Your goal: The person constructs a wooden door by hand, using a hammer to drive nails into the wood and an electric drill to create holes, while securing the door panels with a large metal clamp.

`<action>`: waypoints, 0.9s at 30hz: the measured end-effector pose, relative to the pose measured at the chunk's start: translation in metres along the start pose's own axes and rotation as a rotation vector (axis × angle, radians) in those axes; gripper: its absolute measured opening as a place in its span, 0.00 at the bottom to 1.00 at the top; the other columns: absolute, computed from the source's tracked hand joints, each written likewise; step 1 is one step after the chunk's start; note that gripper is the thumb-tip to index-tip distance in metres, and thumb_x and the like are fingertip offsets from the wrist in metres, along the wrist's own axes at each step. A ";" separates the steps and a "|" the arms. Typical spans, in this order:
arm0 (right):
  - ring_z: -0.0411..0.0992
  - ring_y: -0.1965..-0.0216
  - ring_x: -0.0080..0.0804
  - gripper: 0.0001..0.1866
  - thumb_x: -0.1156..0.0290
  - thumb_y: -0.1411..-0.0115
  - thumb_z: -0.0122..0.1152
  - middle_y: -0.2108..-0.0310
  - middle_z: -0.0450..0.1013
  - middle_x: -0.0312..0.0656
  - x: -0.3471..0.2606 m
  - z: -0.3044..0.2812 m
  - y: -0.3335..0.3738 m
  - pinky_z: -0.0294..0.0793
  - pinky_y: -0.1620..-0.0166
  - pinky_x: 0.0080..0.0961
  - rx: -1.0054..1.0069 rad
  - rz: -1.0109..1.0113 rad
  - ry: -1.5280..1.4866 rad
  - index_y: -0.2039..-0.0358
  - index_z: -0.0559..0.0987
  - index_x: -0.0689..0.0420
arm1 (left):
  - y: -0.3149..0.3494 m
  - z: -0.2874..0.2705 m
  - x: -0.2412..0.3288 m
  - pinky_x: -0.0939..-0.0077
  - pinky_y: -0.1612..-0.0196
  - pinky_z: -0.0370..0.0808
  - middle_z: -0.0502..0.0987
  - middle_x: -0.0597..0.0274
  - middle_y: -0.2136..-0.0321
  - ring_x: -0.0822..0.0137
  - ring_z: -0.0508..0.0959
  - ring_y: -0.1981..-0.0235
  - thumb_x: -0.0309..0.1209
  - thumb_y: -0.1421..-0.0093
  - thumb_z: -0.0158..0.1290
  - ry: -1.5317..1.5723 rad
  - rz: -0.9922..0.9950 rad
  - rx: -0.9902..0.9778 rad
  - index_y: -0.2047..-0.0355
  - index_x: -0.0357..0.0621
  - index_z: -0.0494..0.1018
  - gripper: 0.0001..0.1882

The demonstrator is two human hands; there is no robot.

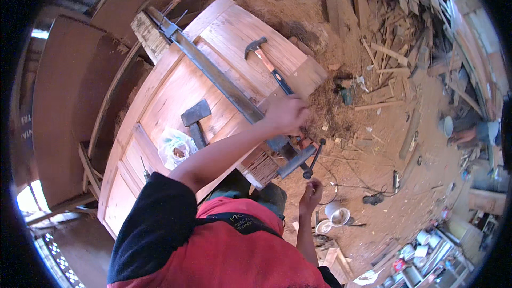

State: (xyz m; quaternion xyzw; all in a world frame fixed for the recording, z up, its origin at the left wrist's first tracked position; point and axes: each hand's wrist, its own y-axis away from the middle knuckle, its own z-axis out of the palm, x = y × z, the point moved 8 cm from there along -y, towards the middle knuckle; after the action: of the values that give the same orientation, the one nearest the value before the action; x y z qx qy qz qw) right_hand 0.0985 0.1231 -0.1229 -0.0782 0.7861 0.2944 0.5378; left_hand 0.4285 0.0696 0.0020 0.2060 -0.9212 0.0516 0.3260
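A long metal bar clamp [221, 82] lies slantwise across a panelled wooden door [176, 88]. My left hand [287, 114] is over the clamp's near end, beside the door's edge. Its fingers look curled in and slightly blurred, and what lies under them is hidden. Just below the clamp's screw handle [316, 157] is my right hand [310, 196], its fingers bent together. A small gap seems to part it from the handle's knob, and I cannot make out anything in it. A claw hammer [269, 66] and a heavy black-headed hammer [196, 120] rest on the door.
A clear plastic bag [176, 148] and a thin screwdriver-like tool [144, 168] lie on the door's left part. White buckets [337, 214] stand on the floor at my right, near a dark cable [352, 186]. Scrap wood [397, 48] and shavings are heaped at the far right.
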 end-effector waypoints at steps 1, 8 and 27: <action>0.71 0.54 0.32 0.16 0.73 0.37 0.54 0.55 0.72 0.45 -0.017 -0.008 -0.005 0.72 0.54 0.28 0.117 -0.102 0.101 0.49 0.73 0.64 | 0.017 -0.029 -0.020 0.62 0.60 0.79 0.80 0.50 0.65 0.51 0.81 0.62 0.39 0.41 0.53 0.056 -0.077 0.078 0.61 0.42 0.80 0.15; 0.62 0.42 0.59 0.34 0.67 0.51 0.66 0.45 0.66 0.59 -0.113 0.043 -0.032 0.60 0.38 0.52 -0.204 -0.503 0.772 0.44 0.68 0.65 | 0.144 -0.149 -0.253 0.64 0.64 0.78 0.80 0.51 0.75 0.59 0.82 0.71 0.35 0.42 0.56 0.208 -0.650 0.472 0.54 0.45 0.79 0.16; 0.77 0.59 0.46 0.23 0.58 0.49 0.69 0.62 0.78 0.48 0.024 0.043 -0.080 0.76 0.54 0.41 -0.363 -0.212 1.148 0.56 0.78 0.58 | 0.051 -0.271 -0.637 0.59 0.71 0.74 0.78 0.53 0.78 0.63 0.79 0.75 0.40 0.43 0.53 0.129 -0.731 0.102 0.67 0.36 0.80 0.17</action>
State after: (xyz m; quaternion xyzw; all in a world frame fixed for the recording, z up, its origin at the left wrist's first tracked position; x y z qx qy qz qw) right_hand 0.1586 0.0859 -0.1854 -0.3925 0.8757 0.2792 0.0329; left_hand 1.0120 0.3981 -0.1800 0.5336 -0.7607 -0.0095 0.3696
